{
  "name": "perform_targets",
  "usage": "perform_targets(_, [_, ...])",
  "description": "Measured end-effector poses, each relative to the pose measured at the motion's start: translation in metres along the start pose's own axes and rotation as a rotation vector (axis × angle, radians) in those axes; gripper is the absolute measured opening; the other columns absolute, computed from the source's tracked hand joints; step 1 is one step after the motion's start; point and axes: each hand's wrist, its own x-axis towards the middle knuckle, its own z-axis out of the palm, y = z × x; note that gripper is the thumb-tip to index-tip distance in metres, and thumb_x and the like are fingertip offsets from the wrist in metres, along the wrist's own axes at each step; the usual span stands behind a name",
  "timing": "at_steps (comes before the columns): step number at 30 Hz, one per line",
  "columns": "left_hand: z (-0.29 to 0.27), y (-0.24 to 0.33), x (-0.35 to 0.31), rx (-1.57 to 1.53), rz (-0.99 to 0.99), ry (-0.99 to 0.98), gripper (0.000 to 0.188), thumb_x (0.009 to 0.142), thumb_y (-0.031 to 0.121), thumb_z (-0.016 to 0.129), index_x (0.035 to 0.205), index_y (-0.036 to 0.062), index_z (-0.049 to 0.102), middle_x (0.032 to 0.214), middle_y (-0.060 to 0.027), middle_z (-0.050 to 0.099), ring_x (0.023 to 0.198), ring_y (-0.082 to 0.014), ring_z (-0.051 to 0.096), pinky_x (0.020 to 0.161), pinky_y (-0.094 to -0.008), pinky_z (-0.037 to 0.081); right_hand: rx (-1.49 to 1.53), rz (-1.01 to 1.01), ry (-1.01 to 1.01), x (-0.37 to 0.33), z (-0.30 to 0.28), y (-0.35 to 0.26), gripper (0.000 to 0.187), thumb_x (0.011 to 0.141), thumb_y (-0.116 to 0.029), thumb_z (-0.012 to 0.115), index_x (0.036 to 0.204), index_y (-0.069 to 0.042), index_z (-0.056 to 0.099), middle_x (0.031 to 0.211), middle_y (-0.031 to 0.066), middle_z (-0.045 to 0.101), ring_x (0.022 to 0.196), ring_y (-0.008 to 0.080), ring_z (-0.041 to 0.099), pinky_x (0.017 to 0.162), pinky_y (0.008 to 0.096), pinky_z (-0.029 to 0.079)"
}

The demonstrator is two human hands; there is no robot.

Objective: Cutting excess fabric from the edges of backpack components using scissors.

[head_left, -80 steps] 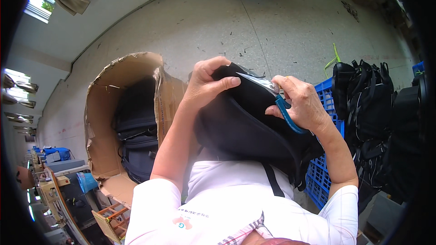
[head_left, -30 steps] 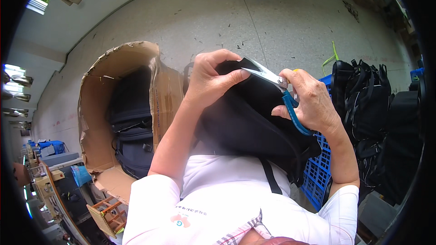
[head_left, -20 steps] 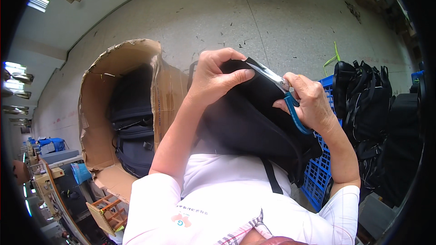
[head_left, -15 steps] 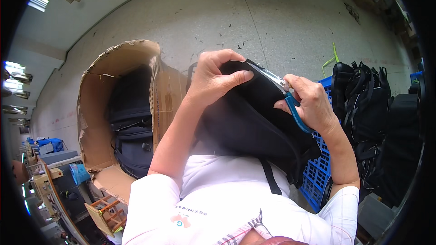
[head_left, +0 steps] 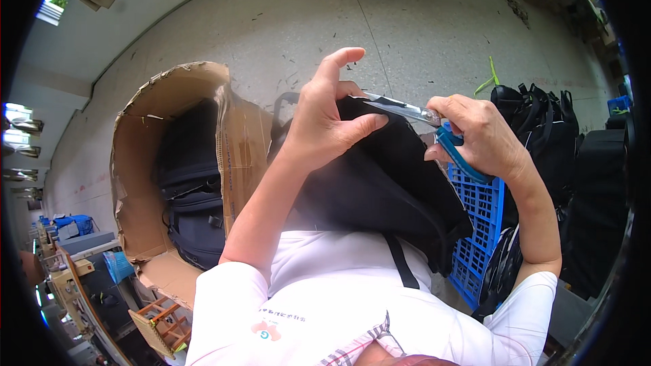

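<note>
A black fabric bag [head_left: 366, 183] lies across my lap, its cut-looking upper edge lifted toward me. My left hand [head_left: 315, 118] pinches that edge between the thumb and a bent finger, while the index finger sticks up off the fabric. Scissors [head_left: 431, 116] with blue-green handles are gripped in my right hand [head_left: 489, 141]. Their metal blades lie along the bag's edge, with the tips close to my left fingers. Part of the handles is hidden by my right fingers. A black strap [head_left: 403, 264] hangs from the bag over my white shirt.
At left stands an open cardboard box [head_left: 234, 156] with black bags [head_left: 193, 210] inside. Close by on the right is a blue plastic crate [head_left: 471, 251]; more black backpacks [head_left: 542, 129] pile up beyond it. Small dark scraps dot the floor. A wooden stool [head_left: 159, 322] stands lower left.
My left index finger has lifted off the fabric and points upward. My right hand has shifted right with the scissors, whose blades now lie flatter along the bag's edge.
</note>
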Motion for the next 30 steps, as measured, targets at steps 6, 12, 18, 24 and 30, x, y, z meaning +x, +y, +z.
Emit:
perform_targets(6, [0.008,0.003,0.001,0.038,-0.008,0.012,0.085,0.059,0.006,0.074,0.128,-0.0044,0.027,0.069,-0.0094,0.062,0.069,-0.0158,0.058,0.074,-0.0243,0.042,-0.057,-0.038,-0.076,0.006,-0.009,0.004,0.059,0.07,-0.053,0.063,0.098,-0.001,0.057,0.078,0.0146,0.061,0.068,0.0236,0.06,0.061,0.0324,0.049])
perform_targets(12, [0.008,0.002,-0.001,0.042,-0.032,0.018,0.095,0.057,0.008,0.076,0.131,-0.007,0.02,0.067,-0.0093,0.062,0.068,-0.0152,0.058,0.075,-0.0246,0.042,-0.049,-0.055,-0.026,-0.001,0.004,0.007,0.051,0.071,-0.046,0.066,0.093,-0.001,0.056,0.07,0.013,0.059,0.06,0.0237,0.059,0.055,0.0298,0.049])
perform_targets(18, [0.0,0.0,-0.01,0.018,-0.05,0.062,0.098,0.057,0.012,0.077,0.132,-0.0082,0.017,0.067,-0.0064,0.059,0.07,-0.0132,0.058,0.076,-0.0241,0.042,-0.046,-0.008,-0.031,-0.009,0.003,0.004,0.05,0.073,-0.046,0.064,0.092,-0.001,0.058,0.063,0.0119,0.058,0.057,0.0206,0.059,0.053,0.0281,0.048])
perform_targets(24, [-0.003,0.001,-0.006,0.001,-0.004,0.041,0.058,0.065,0.009,0.072,0.119,0.0031,0.051,0.066,0.0008,0.055,0.061,-0.0067,0.05,0.057,-0.0187,0.04,0.43,0.328,0.21,-0.056,0.023,0.035,0.056,0.072,-0.049,0.066,0.097,0.0,0.056,0.056,0.0001,0.042,0.053,0.008,0.043,0.051,0.0211,0.036])
perform_targets(30, [-0.014,0.008,-0.004,0.108,-0.036,0.077,0.006,0.078,0.001,0.061,0.083,-0.0016,0.063,0.077,0.001,0.058,0.075,-0.0061,0.051,0.071,-0.0175,0.039,0.77,0.559,0.4,-0.121,0.045,0.045,0.068,0.069,-0.059,0.062,0.105,-0.002,0.053,0.067,-0.0046,0.04,0.059,0.003,0.039,0.053,0.0156,0.034])
